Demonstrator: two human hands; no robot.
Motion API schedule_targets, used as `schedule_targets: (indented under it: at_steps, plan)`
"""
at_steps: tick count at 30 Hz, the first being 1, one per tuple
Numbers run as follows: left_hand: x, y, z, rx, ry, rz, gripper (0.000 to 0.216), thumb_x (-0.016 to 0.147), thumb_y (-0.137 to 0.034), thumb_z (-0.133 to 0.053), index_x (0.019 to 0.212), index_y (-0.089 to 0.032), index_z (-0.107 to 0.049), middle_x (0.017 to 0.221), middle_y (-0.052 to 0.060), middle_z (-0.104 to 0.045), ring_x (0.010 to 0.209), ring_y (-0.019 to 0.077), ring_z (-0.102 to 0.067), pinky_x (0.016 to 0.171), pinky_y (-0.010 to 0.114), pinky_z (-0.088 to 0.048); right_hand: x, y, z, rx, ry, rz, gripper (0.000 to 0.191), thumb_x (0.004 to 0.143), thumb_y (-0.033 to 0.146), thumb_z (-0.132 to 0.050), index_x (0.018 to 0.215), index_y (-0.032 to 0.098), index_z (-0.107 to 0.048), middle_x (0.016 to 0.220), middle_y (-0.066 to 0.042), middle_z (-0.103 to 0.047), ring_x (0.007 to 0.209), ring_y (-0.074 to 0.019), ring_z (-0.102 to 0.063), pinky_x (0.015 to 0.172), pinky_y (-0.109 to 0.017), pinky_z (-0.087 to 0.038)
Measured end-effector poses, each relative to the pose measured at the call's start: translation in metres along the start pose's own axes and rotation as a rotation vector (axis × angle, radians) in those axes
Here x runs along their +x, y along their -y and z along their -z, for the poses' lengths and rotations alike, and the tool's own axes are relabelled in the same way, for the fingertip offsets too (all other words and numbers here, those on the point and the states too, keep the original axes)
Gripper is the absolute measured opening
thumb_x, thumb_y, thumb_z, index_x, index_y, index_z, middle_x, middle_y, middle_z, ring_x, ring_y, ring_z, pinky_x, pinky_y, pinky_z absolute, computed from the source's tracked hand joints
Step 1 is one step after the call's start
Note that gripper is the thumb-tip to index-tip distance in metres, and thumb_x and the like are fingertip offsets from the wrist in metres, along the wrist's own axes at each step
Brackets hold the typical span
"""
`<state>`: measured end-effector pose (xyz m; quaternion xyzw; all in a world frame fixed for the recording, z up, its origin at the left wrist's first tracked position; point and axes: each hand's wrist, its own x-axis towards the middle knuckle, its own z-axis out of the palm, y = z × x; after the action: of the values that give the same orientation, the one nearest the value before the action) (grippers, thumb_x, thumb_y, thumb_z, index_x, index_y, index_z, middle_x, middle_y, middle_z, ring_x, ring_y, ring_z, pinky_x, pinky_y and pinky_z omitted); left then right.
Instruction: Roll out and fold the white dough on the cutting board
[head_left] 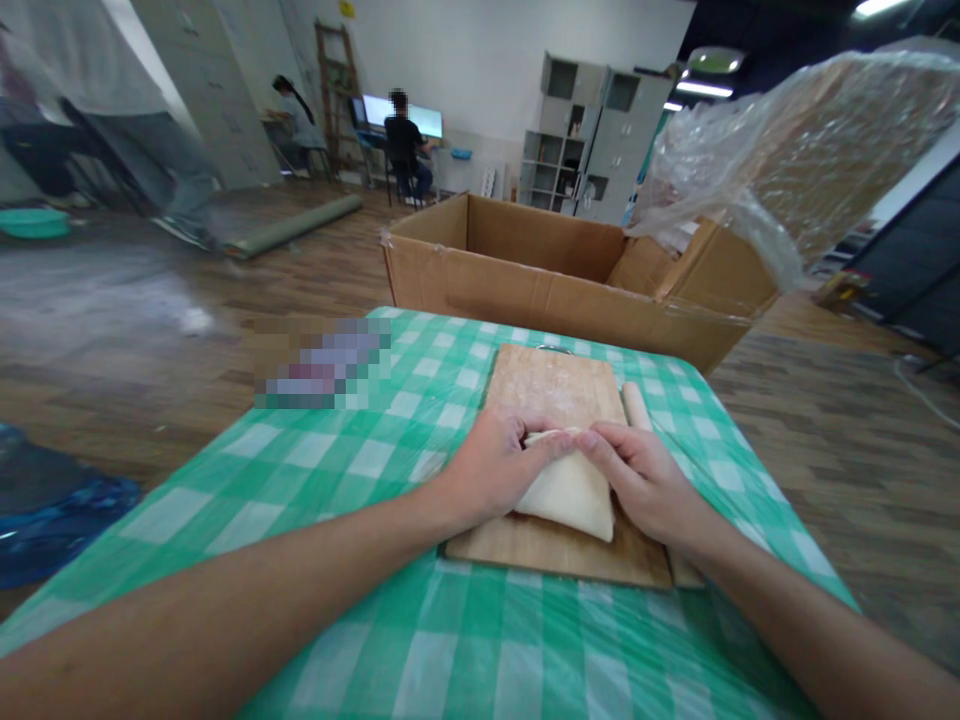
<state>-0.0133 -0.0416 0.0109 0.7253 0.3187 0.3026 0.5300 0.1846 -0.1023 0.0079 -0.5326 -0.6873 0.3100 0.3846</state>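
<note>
A pale folded sheet of dough (570, 495) lies on a wooden cutting board (551, 385) on a table with a green and white checked cloth (390, 600). My left hand (495, 462) pinches the dough's far edge from the left, fingers curled on it. My right hand (645, 480) grips the same edge from the right, fingertips meeting the left hand's. A wooden rolling pin (636, 402) lies along the board's right side, partly hidden by my right hand.
An open cardboard box (525, 285) stands just beyond the table, with crumpled clear plastic (787, 150) above its right end. A blurred patch (322, 362) covers something at the table's left. People sit at screens far back; someone walks at the far left.
</note>
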Motion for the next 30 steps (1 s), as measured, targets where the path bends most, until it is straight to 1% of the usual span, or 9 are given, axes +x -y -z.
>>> schedule_targets:
  at_steps: [4, 7, 10, 13, 15, 19, 21, 26, 30]
  plan:
    - [0.003, 0.009, -0.004, -0.27, 0.084, 0.087, 0.042, 0.095, -0.058, -0.063, 0.099, -0.017, -0.074, 0.083, 0.003, -0.072, 0.067, 0.0131, -0.063, 0.055, 0.021, -0.046, -0.002, 0.0, 0.0, -0.088, -0.154, 0.062, 0.043, 0.105, 0.049, -0.053, 0.076, 0.02, -0.064, 0.068, 0.0, -0.057, 0.063, -0.0144, -0.049, 0.055, -0.028, -0.037]
    - [0.005, 0.012, -0.008, -0.395, 0.149, 0.13, 0.043, 0.097, -0.057, -0.061, 0.111, -0.017, -0.07, 0.091, 0.007, -0.074, 0.069, 0.0157, -0.07, 0.054, 0.023, -0.053, -0.001, -0.002, -0.001, -0.035, -0.212, -0.001, 0.044, 0.103, 0.052, -0.055, 0.075, 0.02, -0.062, 0.064, 0.001, -0.054, 0.059, -0.0136, -0.046, 0.05, -0.027, -0.034]
    - [0.004, 0.011, -0.012, -0.321, 0.095, 0.147, 0.043, 0.097, -0.055, -0.06, 0.115, -0.016, -0.068, 0.084, 0.006, -0.073, 0.055, 0.015, -0.067, 0.042, 0.022, -0.049, 0.002, -0.003, -0.003, 0.235, -0.154, -0.131, 0.04, 0.101, 0.057, -0.057, 0.084, 0.021, -0.063, 0.07, 0.0, -0.061, 0.061, -0.0151, -0.053, 0.051, -0.026, -0.041]
    - [0.003, 0.008, -0.013, -0.163, -0.006, 0.071, 0.039, 0.098, -0.053, -0.06, 0.112, -0.017, -0.07, 0.078, 0.003, -0.07, 0.047, 0.0115, -0.06, 0.037, 0.019, -0.045, 0.005, -0.002, -0.003, 0.434, -0.02, -0.207, 0.04, 0.099, 0.059, -0.059, 0.094, 0.02, -0.067, 0.079, -0.003, -0.069, 0.071, -0.0194, -0.063, 0.063, -0.03, -0.052]
    - [0.002, 0.006, -0.013, -0.092, -0.024, 0.041, 0.04, 0.099, -0.054, -0.058, 0.108, -0.018, -0.071, 0.075, 0.002, -0.07, 0.046, 0.0104, -0.058, 0.036, 0.018, -0.043, 0.005, -0.001, -0.002, 0.402, -0.001, -0.195, 0.041, 0.099, 0.059, -0.059, 0.094, 0.019, -0.07, 0.079, -0.004, -0.07, 0.07, -0.0193, -0.063, 0.063, -0.03, -0.051]
    - [0.002, 0.004, -0.014, -0.067, -0.04, 0.055, 0.052, 0.102, -0.063, -0.045, 0.094, -0.017, -0.068, 0.064, 0.0, -0.062, 0.043, 0.0117, -0.056, 0.033, 0.02, -0.043, 0.002, 0.0, -0.001, 0.19, -0.12, -0.114, 0.044, 0.099, 0.058, -0.06, 0.082, 0.018, -0.069, 0.068, -0.001, -0.063, 0.059, -0.0144, -0.051, 0.049, -0.026, -0.037]
    - [0.002, 0.004, -0.015, -0.054, -0.079, 0.057, 0.052, 0.102, -0.063, -0.044, 0.091, -0.017, -0.067, 0.06, -0.002, -0.059, 0.041, 0.0121, -0.055, 0.031, 0.02, -0.043, 0.001, 0.0, -0.002, 0.189, -0.142, -0.111, 0.046, 0.099, 0.058, -0.06, 0.078, 0.018, -0.068, 0.065, -0.001, -0.061, 0.056, -0.0132, -0.048, 0.047, -0.025, -0.034]
    - [0.001, 0.003, -0.015, 0.018, -0.11, 0.009, 0.043, 0.103, -0.053, -0.047, 0.092, -0.018, -0.068, 0.06, -0.002, -0.061, 0.042, 0.0111, -0.055, 0.034, 0.018, -0.042, 0.002, -0.001, -0.004, 0.441, -0.014, -0.176, 0.04, 0.095, 0.058, -0.065, 0.09, 0.019, -0.072, 0.079, -0.003, -0.072, 0.066, -0.016, -0.062, 0.058, -0.026, -0.049]
    - [0.001, 0.004, -0.015, -0.004, -0.036, 0.062, 0.046, 0.103, -0.057, -0.044, 0.096, -0.019, -0.069, 0.06, -0.001, -0.062, 0.04, 0.0132, -0.057, 0.032, 0.02, -0.041, 0.002, -0.002, -0.003, 0.363, 0.038, -0.188, 0.036, 0.09, 0.054, -0.075, 0.095, 0.018, -0.071, 0.083, -0.003, -0.073, 0.07, -0.0173, -0.065, 0.057, -0.026, -0.05]
